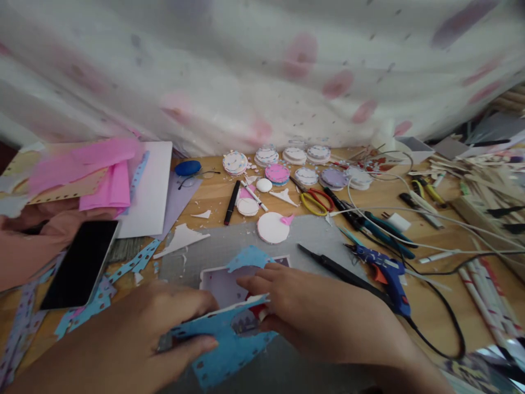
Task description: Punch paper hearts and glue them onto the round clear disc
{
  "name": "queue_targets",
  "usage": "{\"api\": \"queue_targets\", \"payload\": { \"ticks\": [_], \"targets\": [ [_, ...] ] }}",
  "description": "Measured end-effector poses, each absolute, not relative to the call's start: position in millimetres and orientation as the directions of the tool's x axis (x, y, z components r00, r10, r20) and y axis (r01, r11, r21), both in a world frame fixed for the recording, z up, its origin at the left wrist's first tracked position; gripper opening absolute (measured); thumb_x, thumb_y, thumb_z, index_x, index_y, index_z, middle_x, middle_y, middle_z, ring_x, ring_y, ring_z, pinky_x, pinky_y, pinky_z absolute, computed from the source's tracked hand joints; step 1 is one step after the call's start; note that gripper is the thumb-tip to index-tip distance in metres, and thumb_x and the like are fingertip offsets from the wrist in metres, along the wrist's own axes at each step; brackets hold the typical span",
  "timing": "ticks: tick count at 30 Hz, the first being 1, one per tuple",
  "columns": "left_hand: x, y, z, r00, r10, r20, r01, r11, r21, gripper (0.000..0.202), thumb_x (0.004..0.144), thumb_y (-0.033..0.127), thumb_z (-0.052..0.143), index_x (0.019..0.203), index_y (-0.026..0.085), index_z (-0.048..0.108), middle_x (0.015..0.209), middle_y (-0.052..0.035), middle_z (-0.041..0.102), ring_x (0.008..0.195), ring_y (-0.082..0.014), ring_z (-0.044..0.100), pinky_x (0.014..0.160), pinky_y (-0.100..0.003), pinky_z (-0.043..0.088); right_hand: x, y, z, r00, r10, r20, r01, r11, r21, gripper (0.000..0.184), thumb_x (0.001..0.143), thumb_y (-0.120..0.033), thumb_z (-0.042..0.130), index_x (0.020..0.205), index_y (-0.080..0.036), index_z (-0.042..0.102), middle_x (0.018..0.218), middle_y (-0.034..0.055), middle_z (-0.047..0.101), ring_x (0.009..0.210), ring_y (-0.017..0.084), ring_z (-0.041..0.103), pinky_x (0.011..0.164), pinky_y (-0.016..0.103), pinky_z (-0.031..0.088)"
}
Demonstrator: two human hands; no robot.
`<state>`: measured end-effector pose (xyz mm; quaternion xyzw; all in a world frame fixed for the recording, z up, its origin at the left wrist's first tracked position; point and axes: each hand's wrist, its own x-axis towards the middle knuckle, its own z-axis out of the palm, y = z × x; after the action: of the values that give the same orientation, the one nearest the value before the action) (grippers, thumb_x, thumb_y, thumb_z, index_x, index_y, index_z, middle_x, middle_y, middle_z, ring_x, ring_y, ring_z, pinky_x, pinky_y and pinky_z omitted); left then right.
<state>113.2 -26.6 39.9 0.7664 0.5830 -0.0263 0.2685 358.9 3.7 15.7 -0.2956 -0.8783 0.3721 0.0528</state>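
My left hand [164, 328] pinches a folded sheet of blue paper [227, 350] edged with dark dots, thumb in front and fingers behind. The sheet has a round hole in its middle. My right hand [315, 312] is closed at the hole, on the right side of the sheet. A small red thing shows by its fingertips, too covered to name. Behind the sheet lies a white-rimmed rectangular piece [217, 282] with a lavender inside, partly hidden by my hands. A blue curved paper piece [250, 258] rests at its far edge.
A grey mat [229, 232] covers the wooden table. To the right lie a blue glue gun [385, 273], black soldering-iron-like tool [340, 268], pliers [389, 232] and cables. Yellow-red scissors [315, 202] and several white discs [273, 227] stand beyond; a phone [82, 262] and paper strips lie left.
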Motion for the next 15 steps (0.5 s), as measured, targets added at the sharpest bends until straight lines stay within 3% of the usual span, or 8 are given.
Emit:
{"api": "queue_targets", "payload": {
  "ticks": [4,7,10,15],
  "targets": [
    [107.4,-21.3,34.5,0.384,0.821,-0.423,0.882,-0.189,0.432,0.023,0.081,0.041,0.06,0.097,0.038,0.077,0.1,0.004,0.078,0.092,-0.0237,0.072,0.071,-0.024,0.054,360.9,8.9,20.8,-0.813,0.548,-0.196,0.517,0.526,-0.675,0.021,0.095,-0.017,0.053,0.115,-0.017,0.056,0.115,0.0101,0.066,0.108,0.024,0.063,0.087,0.034,0.047],
    [104.9,-20.0,30.2,0.426,0.834,-0.351,0.855,-0.244,0.457,0.023,0.081,0.045,0.059,0.094,0.039,0.077,0.096,0.0048,0.078,0.085,-0.0234,0.071,0.068,-0.025,0.053,363.2,10.1,24.7,-0.8,0.548,-0.244,0.55,0.509,-0.662,0.011,0.093,-0.017,0.054,0.103,-0.019,0.058,0.107,0.0065,0.067,0.099,0.022,0.065,0.08,0.032,0.047],
    [105.7,-19.2,29.8,0.407,0.868,-0.286,0.855,-0.251,0.455,0.025,0.081,0.047,0.06,0.097,0.037,0.077,0.099,0.0039,0.078,0.087,-0.0233,0.071,0.069,-0.024,0.054,365.6,10.1,26.9,-0.781,0.556,-0.284,0.587,0.499,-0.638,0.01,0.094,-0.02,0.055,0.103,-0.02,0.058,0.105,0.0051,0.068,0.094,0.022,0.067,0.074,0.031,0.045],
    [117.5,-11.5,41.2,0.318,0.902,-0.291,0.772,-0.069,0.632,0.027,0.08,0.051,0.064,0.088,0.029,0.077,0.082,0.0032,0.075,0.077,-0.019,0.069,0.063,-0.019,0.055,373.4,12.2,36.8,-0.735,0.6,-0.317,0.644,0.471,-0.602,0.016,0.09,-0.03,0.064,0.102,-0.019,0.061,0.092,0.0044,0.07,0.081,0.021,0.065,0.065,0.029,0.041]
  ]
}}
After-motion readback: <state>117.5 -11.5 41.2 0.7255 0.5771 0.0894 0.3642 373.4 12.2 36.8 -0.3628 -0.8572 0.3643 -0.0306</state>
